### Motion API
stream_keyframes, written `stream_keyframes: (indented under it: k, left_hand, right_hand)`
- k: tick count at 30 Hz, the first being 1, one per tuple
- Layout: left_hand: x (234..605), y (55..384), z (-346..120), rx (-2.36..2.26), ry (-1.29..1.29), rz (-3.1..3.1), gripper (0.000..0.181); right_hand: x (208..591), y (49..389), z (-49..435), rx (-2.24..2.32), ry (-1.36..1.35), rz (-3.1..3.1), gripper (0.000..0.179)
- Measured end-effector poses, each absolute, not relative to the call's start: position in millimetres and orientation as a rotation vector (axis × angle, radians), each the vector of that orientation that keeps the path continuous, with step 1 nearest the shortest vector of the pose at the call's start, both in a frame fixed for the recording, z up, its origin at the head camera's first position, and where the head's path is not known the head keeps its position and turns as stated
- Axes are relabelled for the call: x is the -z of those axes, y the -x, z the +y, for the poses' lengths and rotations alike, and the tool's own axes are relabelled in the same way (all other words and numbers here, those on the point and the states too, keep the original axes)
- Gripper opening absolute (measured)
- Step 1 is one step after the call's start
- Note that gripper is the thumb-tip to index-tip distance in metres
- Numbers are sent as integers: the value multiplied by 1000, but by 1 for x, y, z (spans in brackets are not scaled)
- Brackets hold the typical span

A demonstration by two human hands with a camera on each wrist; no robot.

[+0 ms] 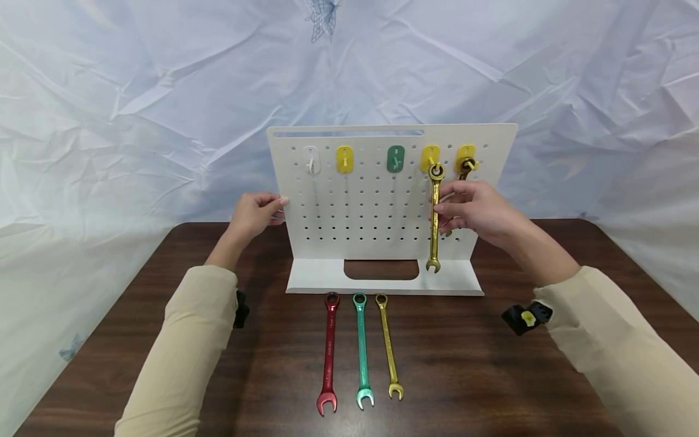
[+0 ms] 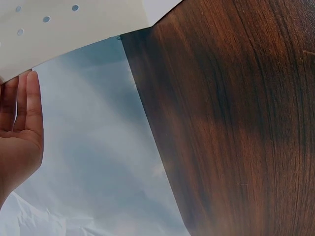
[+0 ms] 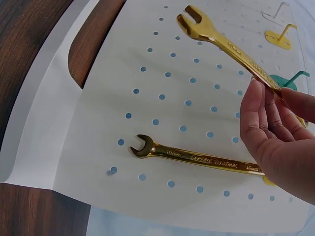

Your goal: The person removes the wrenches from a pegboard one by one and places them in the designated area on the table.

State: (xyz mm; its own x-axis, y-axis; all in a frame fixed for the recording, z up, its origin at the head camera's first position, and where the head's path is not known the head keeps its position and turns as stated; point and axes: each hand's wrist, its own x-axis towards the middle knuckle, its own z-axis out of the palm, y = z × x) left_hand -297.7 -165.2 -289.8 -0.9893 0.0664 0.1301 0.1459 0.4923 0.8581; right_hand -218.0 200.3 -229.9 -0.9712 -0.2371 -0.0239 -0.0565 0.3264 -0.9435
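My right hand (image 1: 477, 209) pinches a gold combination wrench (image 1: 434, 237) between thumb and fingers in front of a white pegboard (image 1: 475, 135). The wrench hangs with its ring end up, overlapping the tip of a yellow hook (image 1: 430, 155) in the head view; its open end points down. Behind this hand, another gold wrench (image 3: 202, 160) hangs from the rightmost yellow hook (image 1: 466, 152), lying along the board. At the board's left edge my left hand (image 1: 253, 212) holds on, thumb at the front and fingers behind the edge.
On the dark wooden table (image 1: 262, 376) before the board lie a red wrench (image 1: 330, 355), a green wrench (image 1: 362, 352) and a gold wrench (image 1: 388, 346). White (image 1: 311, 161), yellow (image 1: 344, 159) and green (image 1: 395, 159) hooks on the board carry nothing. A pale cloth (image 1: 191, 91) hangs behind.
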Motion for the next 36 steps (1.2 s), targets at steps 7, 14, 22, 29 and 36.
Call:
stream_keyframes:
  k: [7, 14, 22, 29, 36]
  left_hand:
    - [291, 298, -165, 1535, 194, -2642, 35]
    - [291, 299, -165, 1539, 188, -2648, 36]
    - [291, 299, -165, 1532, 195, -2647, 36]
    - [292, 299, -165, 1541, 192, -2644, 35]
    - [291, 300, -166, 1535, 198, -2640, 36]
  right_hand:
    - [227, 215, 200, 1724, 301, 2422, 23]
    - [224, 213, 200, 1712, 321, 2431, 24]
    - [221, 212, 199, 1714, 329, 2421, 22]
    - [220, 213, 199, 1717, 318, 2421, 23]
    - [217, 215, 199, 1714, 329, 2418, 24]
